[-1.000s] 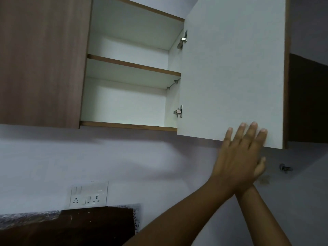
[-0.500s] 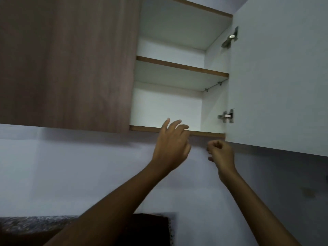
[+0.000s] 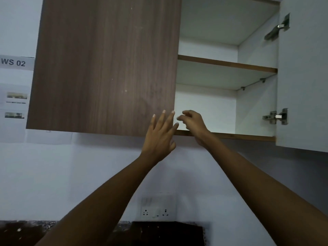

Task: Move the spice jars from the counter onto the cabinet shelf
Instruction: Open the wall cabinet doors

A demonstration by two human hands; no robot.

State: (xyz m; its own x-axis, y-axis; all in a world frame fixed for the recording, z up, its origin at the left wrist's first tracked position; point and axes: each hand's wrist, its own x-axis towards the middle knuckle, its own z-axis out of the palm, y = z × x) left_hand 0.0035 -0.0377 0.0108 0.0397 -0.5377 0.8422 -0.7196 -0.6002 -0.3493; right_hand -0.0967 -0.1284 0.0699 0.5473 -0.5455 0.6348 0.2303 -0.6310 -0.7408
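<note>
The wall cabinet has two doors. The left door [image 3: 106, 68] is closed, a flat slab of brown wood-grain laminate with a matt, faintly smudged face. The right door [image 3: 303, 77] stands swung open, showing its plain white inner side and two metal hinges, the upper [image 3: 277, 27] and the lower [image 3: 276, 117].

Inside, the walls are smooth white board. The middle cabinet shelf [image 3: 227, 63] is white with a brown edge band and sits on small metal pins [image 3: 262, 79]. The bottom shelf [image 3: 239, 135] has the same brown front edge.

The left hand [image 3: 160, 137] is raised with straight, spread fingers holding nothing. Its fingertips overlap the lower right corner of the closed door, though whether they touch it cannot be told.

The right hand [image 3: 194, 124] is just beside it at the left end of the bottom shelf's front edge. Its slightly blurred fingers are curled inward with nothing in them.

No spice jars are in view.

Along the bottom edge runs a strip of dark speckled stone counter [image 3: 26, 226], with a dark brown flat board [image 3: 166, 233] on it below a white socket plate [image 3: 156, 209].

On the pale wall left of the cabinet hang a paper label reading "WS 02" [image 3: 14, 63] and printed sheets [image 3: 16, 103].
</note>
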